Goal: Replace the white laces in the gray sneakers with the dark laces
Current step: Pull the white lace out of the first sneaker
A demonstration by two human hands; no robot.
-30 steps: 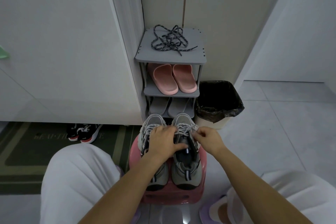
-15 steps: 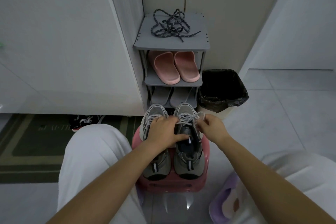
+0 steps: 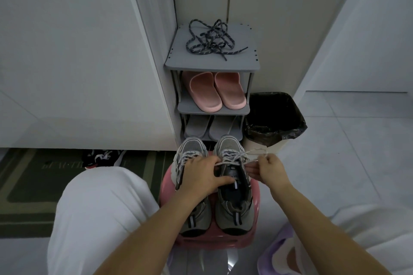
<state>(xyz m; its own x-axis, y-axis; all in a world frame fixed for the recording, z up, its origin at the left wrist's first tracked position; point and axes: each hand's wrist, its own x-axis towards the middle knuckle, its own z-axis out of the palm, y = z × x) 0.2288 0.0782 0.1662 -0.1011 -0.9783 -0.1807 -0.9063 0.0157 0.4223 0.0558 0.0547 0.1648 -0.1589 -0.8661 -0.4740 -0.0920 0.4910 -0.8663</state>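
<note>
Two gray sneakers stand side by side on a pink stool [image 3: 253,233], toes pointing away from me. My left hand [image 3: 202,177] lies across the left sneaker [image 3: 192,146] and presses on the tongue of the right sneaker [image 3: 233,203]. My right hand [image 3: 269,169] pinches the white lace [image 3: 232,156] of the right sneaker and holds it out to the right of the shoe. The dark laces [image 3: 209,40] lie in a loose tangle on top of the gray shoe rack [image 3: 245,60].
Pink slippers [image 3: 213,91] and gray slippers [image 3: 209,127] fill the rack's lower shelves. A bin with a black bag [image 3: 273,116] stands right of it. Black shoes [image 3: 100,157] sit on a green mat [image 3: 26,185] at left. My knees in white trousers flank the stool.
My right hand has drawn the white lace farther out to the right of the shoe. The camera tilted slightly, and my left hand stayed on the sneakers.
</note>
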